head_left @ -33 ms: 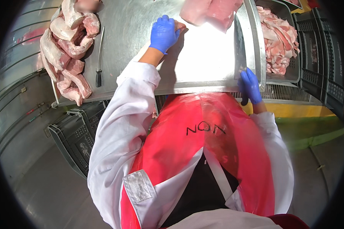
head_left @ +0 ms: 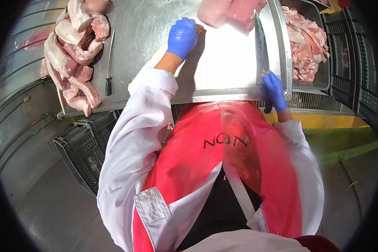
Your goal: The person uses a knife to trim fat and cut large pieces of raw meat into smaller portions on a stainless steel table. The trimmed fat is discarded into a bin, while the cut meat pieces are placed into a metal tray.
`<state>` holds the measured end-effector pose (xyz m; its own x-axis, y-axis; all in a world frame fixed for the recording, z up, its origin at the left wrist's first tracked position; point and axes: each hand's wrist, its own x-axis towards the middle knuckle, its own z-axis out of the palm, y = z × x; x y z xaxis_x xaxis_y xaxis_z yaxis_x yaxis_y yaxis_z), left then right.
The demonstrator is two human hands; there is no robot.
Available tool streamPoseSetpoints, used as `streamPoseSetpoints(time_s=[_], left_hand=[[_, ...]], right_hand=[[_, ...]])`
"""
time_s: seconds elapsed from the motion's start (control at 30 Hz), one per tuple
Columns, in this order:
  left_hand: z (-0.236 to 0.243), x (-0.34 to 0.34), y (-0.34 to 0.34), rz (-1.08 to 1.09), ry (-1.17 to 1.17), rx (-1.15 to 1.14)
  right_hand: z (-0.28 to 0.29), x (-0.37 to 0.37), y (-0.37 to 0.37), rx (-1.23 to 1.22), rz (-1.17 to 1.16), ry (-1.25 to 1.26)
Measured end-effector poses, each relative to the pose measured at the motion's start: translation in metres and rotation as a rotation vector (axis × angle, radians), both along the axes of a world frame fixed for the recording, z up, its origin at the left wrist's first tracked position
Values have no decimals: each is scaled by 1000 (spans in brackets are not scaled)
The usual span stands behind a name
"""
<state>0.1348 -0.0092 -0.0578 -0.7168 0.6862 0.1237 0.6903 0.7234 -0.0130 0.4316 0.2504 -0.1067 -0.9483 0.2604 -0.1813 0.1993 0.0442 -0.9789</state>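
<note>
1. The small meat piece (head_left: pixel 200 28) is lying mostly beneath the left hand (head_left: pixel 182 38), its tip showing on the far right side; the long knife (head_left: pixel 261 46) is resting well to its right, pointing away from the body; the left hand is sitting nearer, and covering the meat's long axis.
2. The left fingers are curling closed over the meat, their pressure impossible to tell; the right hand (head_left: pixel 274 90) is wrapping the knife handle.
3. The pink slab (head_left: pixel 229 12) is looking smooth; the trimmings (head_left: pixel 304 46) are forming pale, ragged folds.
</note>
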Motion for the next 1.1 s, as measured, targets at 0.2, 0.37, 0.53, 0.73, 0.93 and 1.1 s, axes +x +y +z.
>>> streamPoseSetpoints(time_s=[0.2,0.37,0.53,0.73,0.93,1.1], left_hand=[[-13,-4,35,152,-171,-122],[-4,-22,44,217,-333,-326],[-1,-39,-3,350,-443,180],[-10,-32,-26,347,-509,496],[-1,-28,-26,438,-519,553],[-4,-27,-41,387,-475,619]], right_hand=[[18,-60,-12,-314,-1,-153],[9,-86,-19,-359,25,-140],[-1,-115,-36,-221,95,-142],[8,-209,-92,-69,196,-41],[27,-202,-85,-6,505,-85],[27,-174,-84,68,583,-118]])
